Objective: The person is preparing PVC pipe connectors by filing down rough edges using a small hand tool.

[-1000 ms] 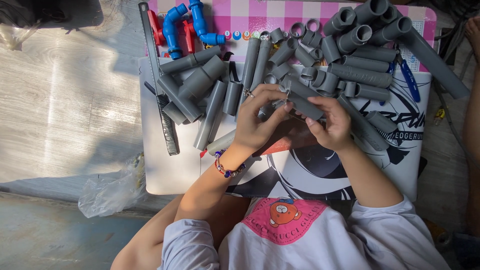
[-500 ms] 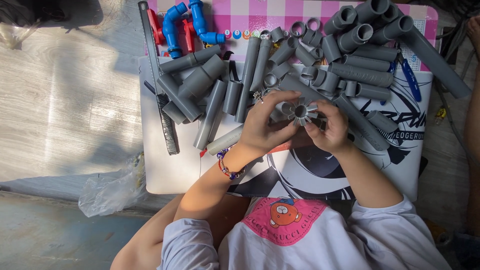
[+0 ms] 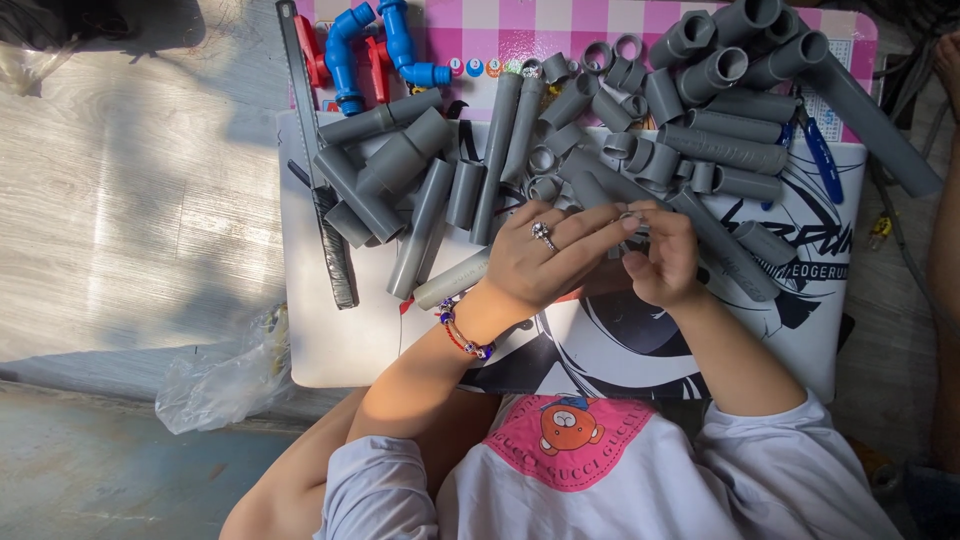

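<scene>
**Inspector A:** Start with the largest item.

**Inspector B:** A white board (image 3: 330,340), smooth and flat with rounded corners, black graphics across its near right part. A pink-and-white checked sheet (image 3: 560,20) shows along its far edge. The board rests on pale wood-grain flooring (image 3: 120,200).

**A:** On it?

**B:** A heap of matte grey plastic pipe pieces (image 3: 720,150), cylindrical, cut to mixed lengths, several with wider socket ends, spread from the far left corner to the far right edge. A long narrow saw with a black handle (image 3: 320,200) lies down the left edge. Glossy blue bent pipe fittings (image 3: 370,45) with red valve handles (image 3: 310,50) sit at the far left corner. A crumpled clear plastic bag (image 3: 220,375) lies off the near left corner.

**A:** Hands?

**B:** Both meet near the board's middle. The left hand (image 3: 540,260), wearing a ring and a beaded bracelet, has its fingers closed over a small grey fitting (image 3: 628,218). The right hand (image 3: 665,262) pinches the same piece from the other side. The fitting is mostly hidden; its exact shape cannot be told.

**A:** Smallest?

**B:** Short grey rings (image 3: 612,50) at the far edge.
</scene>
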